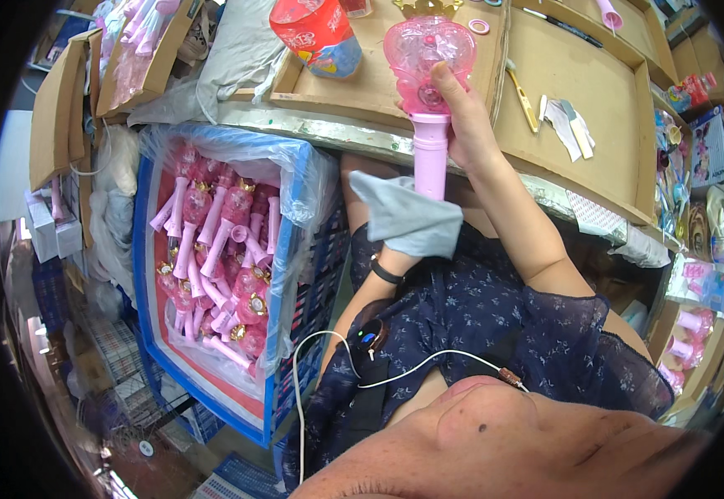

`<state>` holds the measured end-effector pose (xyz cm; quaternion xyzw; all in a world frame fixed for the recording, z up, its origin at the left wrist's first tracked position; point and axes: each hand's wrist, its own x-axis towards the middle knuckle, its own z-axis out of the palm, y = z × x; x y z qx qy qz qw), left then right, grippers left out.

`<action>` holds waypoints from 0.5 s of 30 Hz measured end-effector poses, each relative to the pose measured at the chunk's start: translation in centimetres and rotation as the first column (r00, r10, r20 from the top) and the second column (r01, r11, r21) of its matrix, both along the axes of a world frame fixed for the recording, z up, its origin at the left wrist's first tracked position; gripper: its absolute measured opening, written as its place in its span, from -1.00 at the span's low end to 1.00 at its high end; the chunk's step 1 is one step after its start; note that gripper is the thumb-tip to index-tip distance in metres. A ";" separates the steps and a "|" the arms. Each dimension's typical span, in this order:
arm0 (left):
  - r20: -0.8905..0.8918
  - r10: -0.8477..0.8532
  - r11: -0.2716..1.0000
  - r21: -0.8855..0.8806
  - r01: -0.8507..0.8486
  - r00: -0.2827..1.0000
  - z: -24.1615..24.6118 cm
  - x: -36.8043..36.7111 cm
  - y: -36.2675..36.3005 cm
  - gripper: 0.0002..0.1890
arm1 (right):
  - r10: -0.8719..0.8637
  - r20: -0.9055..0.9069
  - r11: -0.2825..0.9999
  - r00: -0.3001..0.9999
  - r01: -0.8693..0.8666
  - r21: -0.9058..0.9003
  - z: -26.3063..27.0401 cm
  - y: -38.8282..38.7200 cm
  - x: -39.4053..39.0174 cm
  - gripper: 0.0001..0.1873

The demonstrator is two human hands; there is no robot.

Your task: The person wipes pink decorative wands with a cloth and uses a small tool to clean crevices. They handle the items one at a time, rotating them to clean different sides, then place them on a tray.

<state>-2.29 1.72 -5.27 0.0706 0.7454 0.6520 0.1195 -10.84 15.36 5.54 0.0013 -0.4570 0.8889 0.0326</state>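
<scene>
My right hand (pixel 465 121) grips a pink toy wand (pixel 430 153) just below its clear heart-shaped head, thumb lying on the head. The wand points away from me, and a gold plastic crown (pixel 427 7) tops it at the upper edge of the view. A grey cloth (pixel 408 215) covers the lower end of the handle. My left hand (pixel 399 259), with a black band on its wrist, is in the cloth; its fingers are mostly hidden. Both hands are above my lap, at the bench's front edge.
A blue plastic crate (pixel 302 187) lined with clear film holds several similar wands (pixel 215 249) at my left. On the bench are a red and blue container (pixel 318 37), cardboard trays (pixel 577 181), a yellow toothbrush (pixel 524 100) and a black pen (pixel 561 28). A white cable (pixel 302 374) crosses my front.
</scene>
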 end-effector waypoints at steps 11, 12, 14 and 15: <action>0.217 -0.422 0.477 0.879 0.012 0.880 5.0 2.6 0.7 -0.70 | 0.241 0.042 0.820 0.970 -0.181 -0.543 -0.4 -0.6 0.3 -0.08; 0.136 -0.493 0.459 0.880 0.124 0.859 5.2 2.0 0.6 -0.70 | 0.251 0.056 0.811 0.966 -0.178 -0.557 -0.4 -0.5 0.4 -0.09; 0.126 -0.489 0.482 0.864 0.147 0.863 5.1 1.1 0.6 -0.70 | 0.247 0.099 0.853 0.964 -0.168 -0.494 -0.4 -0.3 0.6 -0.12; 0.165 -0.441 0.524 0.845 0.103 0.882 4.8 0.8 0.6 -0.70 | 0.232 0.124 0.897 0.965 -0.163 -0.412 -0.5 -0.3 0.8 -0.14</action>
